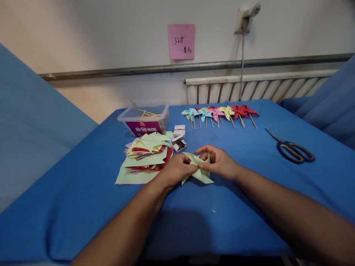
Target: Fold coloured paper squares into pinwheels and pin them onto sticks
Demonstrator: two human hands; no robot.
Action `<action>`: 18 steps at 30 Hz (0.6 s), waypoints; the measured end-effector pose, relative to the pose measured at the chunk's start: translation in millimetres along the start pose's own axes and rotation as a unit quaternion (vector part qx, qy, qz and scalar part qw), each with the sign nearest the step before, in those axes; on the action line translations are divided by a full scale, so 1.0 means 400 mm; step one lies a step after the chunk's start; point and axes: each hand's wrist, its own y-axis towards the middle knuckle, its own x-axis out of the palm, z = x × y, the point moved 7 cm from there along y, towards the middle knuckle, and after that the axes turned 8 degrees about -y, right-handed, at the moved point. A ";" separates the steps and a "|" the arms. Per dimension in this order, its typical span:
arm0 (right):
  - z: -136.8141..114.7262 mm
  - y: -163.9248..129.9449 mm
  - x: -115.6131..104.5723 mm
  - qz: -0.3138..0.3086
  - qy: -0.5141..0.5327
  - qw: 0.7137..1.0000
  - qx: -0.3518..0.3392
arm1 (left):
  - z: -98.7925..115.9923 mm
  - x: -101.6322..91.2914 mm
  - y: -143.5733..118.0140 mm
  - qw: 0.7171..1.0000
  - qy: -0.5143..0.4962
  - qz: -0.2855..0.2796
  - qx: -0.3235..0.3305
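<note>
Between my two hands is a pale green paper pinwheel (203,176), its points folded in toward the middle. My left hand (179,168) pinches it from the left, thumb on the centre. From the right, my right hand (217,161) grips the same paper, with thumb and fingers near the middle; a small shiny spot shows there, too small to name. Just beyond my left hand lies an opened small box (179,145) with dark little pieces inside. A stack of cut coloured paper (146,159) sits to the left of my hands.
A clear plastic tub (144,123) holding wooden sticks stands at the back left, beside small white boxes (179,130). Finished pinwheels on sticks (217,113) lie in a row at the back. Scissors (294,149) rest at the right. A tiny pale scrap (213,211) lies in front.
</note>
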 end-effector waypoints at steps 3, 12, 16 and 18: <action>0.001 0.001 -0.008 0.047 -0.002 0.999 -0.014 | 0.011 -0.012 0.003 0.997 0.037 0.051 0.035; 0.018 -0.016 -0.049 0.289 0.123 0.949 -0.015 | -0.024 0.024 0.002 0.970 -0.237 0.045 -0.029; 0.013 -0.022 -0.049 0.312 0.112 0.943 -0.034 | -0.036 0.039 0.004 0.958 -0.283 0.036 -0.024; 0.011 -0.023 -0.040 0.304 0.112 0.945 -0.033 | -0.039 0.043 0.007 0.956 -0.292 0.036 -0.017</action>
